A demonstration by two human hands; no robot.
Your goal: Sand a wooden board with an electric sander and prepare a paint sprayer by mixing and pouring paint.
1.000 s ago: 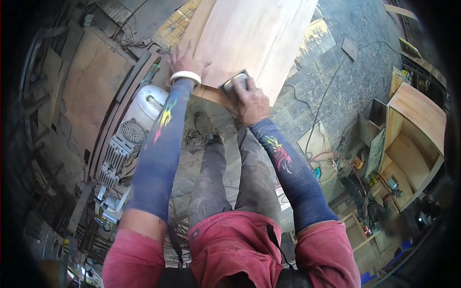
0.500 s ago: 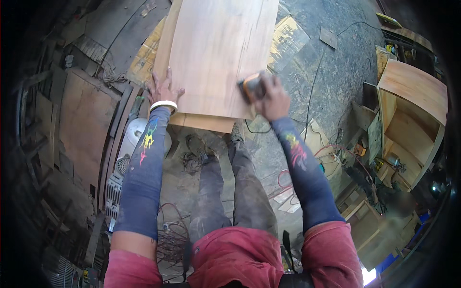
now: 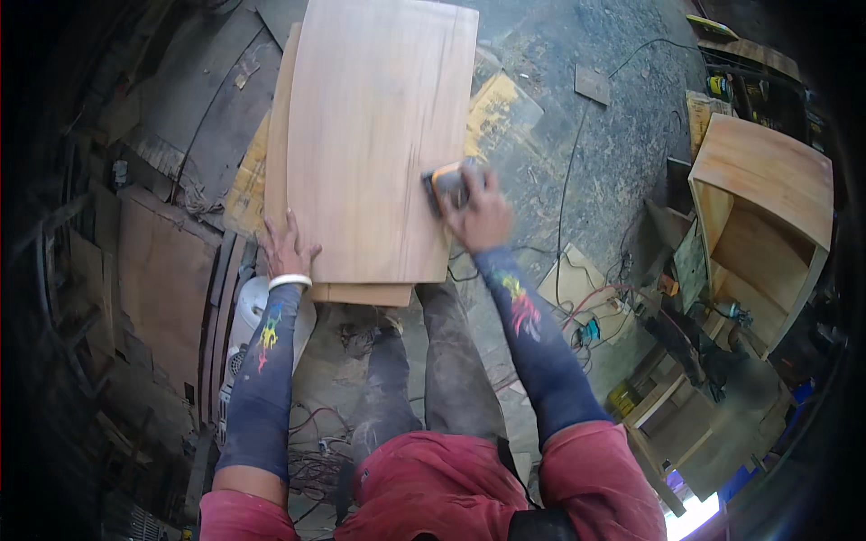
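Observation:
A wide wooden panel (image 3: 370,135) lies in front of me, on top of another wooden board (image 3: 361,293) whose edges stick out at the left and near side. My right hand (image 3: 480,212) is wrapped round an orange and dark power sander (image 3: 449,187), which rests on the panel's right edge. The sander's underside is hidden. At the near left corner my left hand (image 3: 287,248) lies flat with fingers spread, across the panel's edge and the board below. It wears a white band at the wrist.
An open wooden cabinet (image 3: 767,189) stands at the right. A dark cable (image 3: 568,189) runs over the dusty floor, and red hose (image 3: 600,293) lies in loops near my right arm. A white rounded object (image 3: 253,302) sits beside my left forearm. Wooden boards (image 3: 167,288) lean at the left.
My right hand has slid the sander away from me along the panel's right edge. The view has shifted, so more of the panel's far end shows. My left hand stays at the corner.

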